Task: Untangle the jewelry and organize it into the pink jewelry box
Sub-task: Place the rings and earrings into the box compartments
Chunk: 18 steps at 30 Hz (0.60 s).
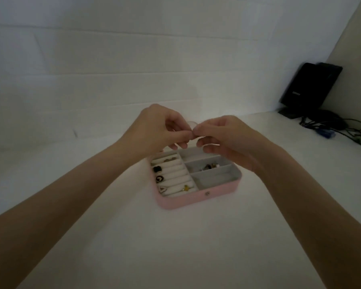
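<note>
The pink jewelry box [196,198] lies open on the white table, below my hands. Its left half has white ring rolls holding a black square piece [157,169], a black round piece [159,178], a triangular piece [162,189] and a gold piece [186,187]. A small heap of jewelry [208,166] sits in the middle right compartment. My left hand [156,127] and my right hand [223,136] meet above the box's far edge. Both pinch a thin, pale piece of jewelry [193,124] between thumb and fingertips. The piece is too faint to identify.
A black device [308,86] leans against the wall at the far right, with dark cables [342,126] and a blue connector [325,133] spread on the table beside it. A white wall stands behind the table.
</note>
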{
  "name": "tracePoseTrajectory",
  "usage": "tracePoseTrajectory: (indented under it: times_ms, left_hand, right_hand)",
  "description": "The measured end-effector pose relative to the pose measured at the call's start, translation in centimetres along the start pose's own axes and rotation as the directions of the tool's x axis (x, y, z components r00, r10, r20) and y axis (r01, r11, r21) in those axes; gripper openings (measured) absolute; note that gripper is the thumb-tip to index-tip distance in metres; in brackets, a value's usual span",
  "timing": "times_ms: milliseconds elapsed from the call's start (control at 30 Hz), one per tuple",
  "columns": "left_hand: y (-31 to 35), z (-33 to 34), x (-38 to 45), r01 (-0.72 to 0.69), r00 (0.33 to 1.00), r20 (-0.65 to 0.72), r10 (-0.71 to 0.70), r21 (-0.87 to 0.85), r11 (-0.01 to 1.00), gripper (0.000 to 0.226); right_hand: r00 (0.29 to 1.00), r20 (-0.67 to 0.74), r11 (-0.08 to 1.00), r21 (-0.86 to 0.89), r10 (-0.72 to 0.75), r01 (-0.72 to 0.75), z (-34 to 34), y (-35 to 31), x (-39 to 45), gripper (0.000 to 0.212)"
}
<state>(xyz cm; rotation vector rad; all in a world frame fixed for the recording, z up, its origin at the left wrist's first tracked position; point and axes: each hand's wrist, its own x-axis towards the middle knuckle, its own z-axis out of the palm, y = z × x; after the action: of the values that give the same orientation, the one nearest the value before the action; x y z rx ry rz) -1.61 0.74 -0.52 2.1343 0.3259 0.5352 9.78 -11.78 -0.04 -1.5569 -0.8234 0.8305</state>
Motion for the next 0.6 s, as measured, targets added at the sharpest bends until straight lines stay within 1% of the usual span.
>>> tracePoseTrajectory:
  times_ms: [67,100,200,333,433,500,567,600]
  left_hand:
    - [-1.1,-1.1,-0.6,0.067,0.997,-0.023,-0.068,-0.046,0.997,0.008]
    - [-1.6,-1.6,-0.9,0.090,0.995,-0.032,-0.093,-0.068,0.994,0.008]
    - [-2.6,-2.5,-1.5,0.118,0.991,-0.054,-0.123,-0.091,0.989,0.008]
    - [-3.7,-3.3,-1.9,0.081,0.996,-0.042,-0.084,-0.062,0.995,0.010]
    - [-4.5,-3.5,-2.2,0.027,1.000,-0.007,-0.027,0.019,0.999,0.011]
    - [-5.3,-3.6,-2.5,-0.027,0.999,-0.031,0.032,0.127,0.992,0.010]
    - [-6.0,-3.7,-2.8,-0.110,0.992,-0.035,0.124,0.282,0.953,0.005]
    - [-6.1,-3.8,-3.0,-0.149,0.986,-0.011,0.164,0.356,0.923,0.009]
  right_hand:
    - [0.991,-0.084,0.984,-0.153,-0.101,0.087,1.5,0.0,0.7,0.007]
    - [0.986,-0.082,0.968,-0.216,-0.144,0.124,2.2,-0.1,1.1,0.008]
    - [0.978,0.012,0.929,-0.312,-0.207,0.200,3.6,-0.3,1.8,0.008]
    - [0.977,0.087,0.916,-0.341,-0.194,0.212,4.1,-0.4,2.4,0.009]
    - [0.979,0.122,0.900,-0.389,-0.163,0.198,4.4,-0.3,2.9,0.008]
    - [0.982,0.146,0.875,-0.452,-0.120,0.174,4.5,-0.2,3.3,0.008]
    - [0.983,0.174,0.813,-0.562,-0.061,0.150,4.7,0.1,3.7,0.008]
    - [0.981,0.190,0.762,-0.630,-0.035,0.150,4.9,0.3,3.8,0.010]
